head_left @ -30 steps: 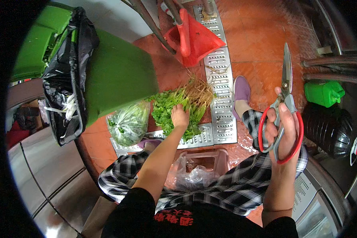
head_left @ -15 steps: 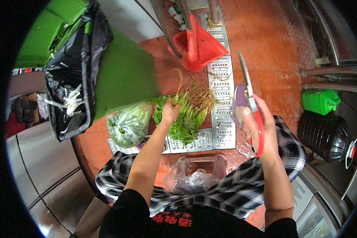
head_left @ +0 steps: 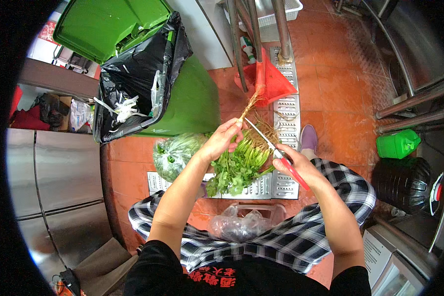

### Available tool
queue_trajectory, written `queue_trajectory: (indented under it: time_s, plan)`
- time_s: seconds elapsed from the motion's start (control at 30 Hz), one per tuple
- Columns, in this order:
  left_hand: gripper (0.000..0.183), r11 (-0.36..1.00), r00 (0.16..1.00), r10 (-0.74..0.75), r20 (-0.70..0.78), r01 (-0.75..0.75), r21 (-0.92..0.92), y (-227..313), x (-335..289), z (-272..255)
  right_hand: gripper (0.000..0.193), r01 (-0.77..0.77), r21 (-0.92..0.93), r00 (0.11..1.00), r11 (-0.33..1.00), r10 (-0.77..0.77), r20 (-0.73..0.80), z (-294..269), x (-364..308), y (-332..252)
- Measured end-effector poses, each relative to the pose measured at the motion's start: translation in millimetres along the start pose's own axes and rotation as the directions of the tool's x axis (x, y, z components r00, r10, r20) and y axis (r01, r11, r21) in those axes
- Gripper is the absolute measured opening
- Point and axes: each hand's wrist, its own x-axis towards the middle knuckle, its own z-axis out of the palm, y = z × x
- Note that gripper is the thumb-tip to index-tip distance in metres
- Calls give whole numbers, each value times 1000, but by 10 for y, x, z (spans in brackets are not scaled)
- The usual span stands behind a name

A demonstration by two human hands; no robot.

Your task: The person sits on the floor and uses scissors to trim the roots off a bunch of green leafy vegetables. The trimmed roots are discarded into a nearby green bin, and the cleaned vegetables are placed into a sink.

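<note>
My left hand is closed round a plant stem whose long brown root points up over the red dustpan. In my right hand is a pair of scissors with red handles. Its blades reach toward the base of the root, beside my left fingers; whether they touch it I cannot tell. Beneath both hands a pile of coriander-like greens lies on the floor and metal drain cover, leaves toward me and brown roots away. A clear plastic bag of greens sits left of the pile.
A green wheeled bin with a black liner stands at the left, lid thrown back. The red dustpan lies ahead near metal legs. Clear plastic rests on a low pink stool before me. A green jug and dark bottle are at right.
My left hand has lifted a rooted plant off the pile. My right hand has brought the scissors leftward and lower, toward that root. The whole view has shifted.
</note>
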Motion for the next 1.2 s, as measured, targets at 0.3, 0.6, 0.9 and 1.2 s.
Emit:
queue_trajectory:
  time_s: [0.3, 0.6, 0.9, 1.2]
  plan:
    - [29, 996, 995, -50, 80, 45, 72, 135, 17, 182, 78, 62, 100, 998, 993, -62, 1, -57, -50, -14]
    - [28, 990, 981, -132, 142, 123, 74, 133, 323, 285, 66, 99, -15, 982, 995, -100, -160, -233, -107, 5]
    - [30, 791, 887, -438, -145, 457, 406, -1160, 624, 663, 61, -65, 479, 787, 875, 340, -515, -460, -5, 19]
    - [19, 420, 517, -793, -322, 83, -904, -3638, 1114, 1421, 54, -126, 495, 840, 860, 357, -407, -463, 80, -229]
